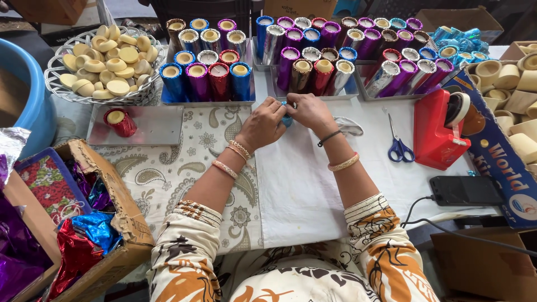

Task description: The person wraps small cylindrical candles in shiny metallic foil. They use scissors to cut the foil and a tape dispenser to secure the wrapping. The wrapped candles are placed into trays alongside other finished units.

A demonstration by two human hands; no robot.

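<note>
At the table's middle, both my hands, left [263, 124] and right [309, 113], pinch a small blue foil piece [287, 119]. Best to keep the wrap taut and smooth.

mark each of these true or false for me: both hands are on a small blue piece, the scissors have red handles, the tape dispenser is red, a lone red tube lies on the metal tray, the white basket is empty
1. Both hands are on a small blue piece: true. The left hand and right hand meet on the small blue piece, mostly hidden between them.
2. The scissors have red handles: false. The scissors have blue handles.
3. The tape dispenser is red: true. The tape dispenser is red.
4. A lone red tube lies on the metal tray: true. The red tube lies alone on the metal tray.
5. The white basket is empty: false. The white basket is heaped with pale yellow discs.
</note>
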